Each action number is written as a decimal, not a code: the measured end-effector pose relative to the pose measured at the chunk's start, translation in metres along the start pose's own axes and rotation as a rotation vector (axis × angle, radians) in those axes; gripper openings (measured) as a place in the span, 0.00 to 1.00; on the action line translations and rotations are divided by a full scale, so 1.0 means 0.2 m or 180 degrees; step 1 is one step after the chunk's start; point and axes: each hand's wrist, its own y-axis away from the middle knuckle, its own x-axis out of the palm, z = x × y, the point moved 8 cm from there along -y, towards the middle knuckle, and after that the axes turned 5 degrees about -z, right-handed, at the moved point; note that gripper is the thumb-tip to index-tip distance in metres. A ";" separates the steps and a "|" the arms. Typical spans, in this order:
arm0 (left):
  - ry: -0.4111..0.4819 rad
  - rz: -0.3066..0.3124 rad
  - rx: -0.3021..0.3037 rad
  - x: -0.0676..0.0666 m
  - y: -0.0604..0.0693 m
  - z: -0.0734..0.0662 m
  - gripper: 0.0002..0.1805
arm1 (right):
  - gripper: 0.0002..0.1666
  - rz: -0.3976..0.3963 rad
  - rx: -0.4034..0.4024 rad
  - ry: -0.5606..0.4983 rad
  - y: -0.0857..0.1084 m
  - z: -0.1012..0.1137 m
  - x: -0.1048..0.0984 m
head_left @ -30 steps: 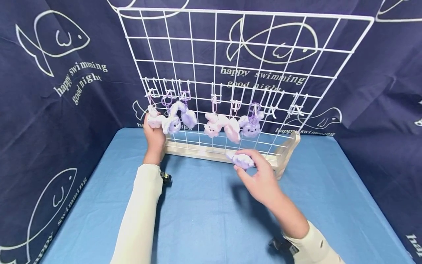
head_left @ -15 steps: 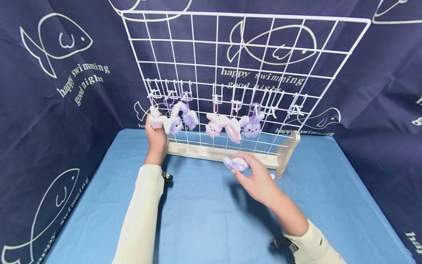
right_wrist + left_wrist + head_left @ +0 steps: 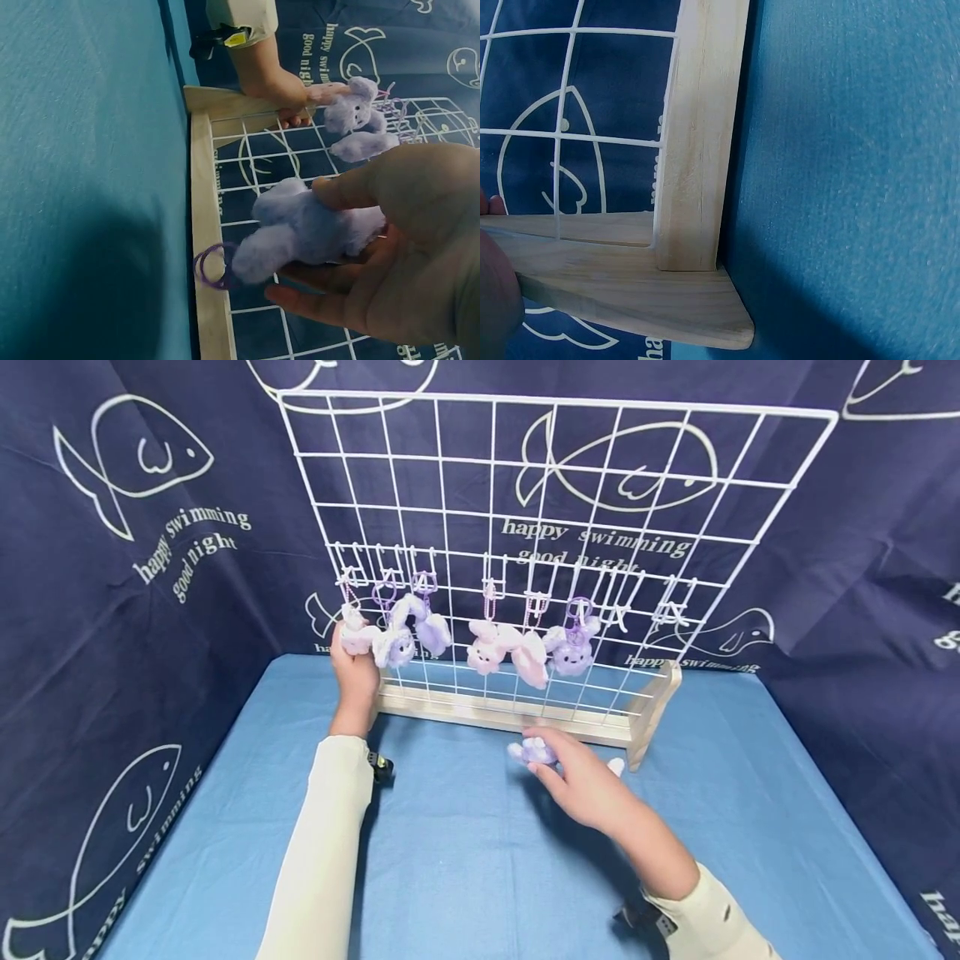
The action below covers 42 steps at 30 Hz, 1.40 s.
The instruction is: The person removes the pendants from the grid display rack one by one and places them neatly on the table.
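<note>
My right hand (image 3: 588, 785) pinches a purple bunny plush keychain (image 3: 536, 752) between thumb and fingers, just above the table in front of the rack's base bar. In the right wrist view, a purple ring (image 3: 214, 266) dangles from the plush (image 3: 307, 225). At the rack's left end my left hand (image 3: 354, 681) grips the wooden side stand (image 3: 630, 289); its thumb lies along the wood in the left wrist view. Above that hand hangs a pink plush (image 3: 358, 638), partly covering the fingers. Purple (image 3: 401, 646) and pink bunny plushes (image 3: 486, 647) hang from hooks alongside.
A white wire grid (image 3: 517, 460) stands in a wooden base (image 3: 480, 708) on the blue cloth (image 3: 442, 860). White hooks (image 3: 671, 614) line its lower rows. A small white thing (image 3: 616, 767), its kind unclear, shows behind my right hand. Dark fish-print curtains (image 3: 150, 635) surround the table.
My right hand has moved down and slightly left with the purple bunny plush keychain. A small white thing has come into sight behind it. The left hand keeps its grip on the stand.
</note>
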 end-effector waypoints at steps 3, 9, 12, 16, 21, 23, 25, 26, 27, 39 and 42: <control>0.0067 0.0001 -0.0023 0.00 0.02 -0.06 0.13 | 0.24 0.0107 0.0000 0.0058 0.00 -0.02 0.02; 0.0009 0.0044 -0.0004 0.00 0.06 -0.17 0.13 | 0.24 0.0153 0.0014 0.0081 0.00 -0.06 0.03; -0.0047 0.0028 0.0019 0.00 0.04 -0.12 0.13 | 0.24 0.0128 0.0004 0.0124 -0.01 -0.07 0.03; -0.0098 -0.0009 0.0021 0.00 0.01 -0.02 0.13 | 0.24 0.0072 -0.0021 0.0240 -0.02 -0.09 0.03; -0.0191 0.0042 0.0007 -0.01 0.00 0.01 0.12 | 0.25 0.0043 -0.0055 0.0371 -0.02 -0.12 0.03; -0.0177 0.0085 0.0007 -0.01 0.00 0.01 0.11 | 0.25 0.0063 -0.0073 0.0403 -0.01 -0.13 0.04; -0.0175 0.0113 0.0008 -0.01 0.00 0.01 0.11 | 0.25 0.0087 -0.0106 0.0431 -0.01 -0.14 0.05; -0.0175 0.0121 0.0007 -0.01 0.00 0.01 0.11 | 0.25 0.0104 -0.0111 0.0452 -0.01 -0.15 0.06; -0.0184 0.0123 0.0007 -0.01 0.00 0.01 0.11 | 0.25 0.0119 -0.0125 0.0475 -0.01 -0.15 0.07; -0.0036 0.0040 0.0030 0.01 -0.01 0.01 0.10 | 0.28 0.0715 -0.0158 0.0589 0.02 -0.16 0.13; -0.0044 0.0043 0.0017 0.00 0.00 0.01 0.10 | 0.30 0.0881 -0.0134 0.0601 0.03 -0.14 0.13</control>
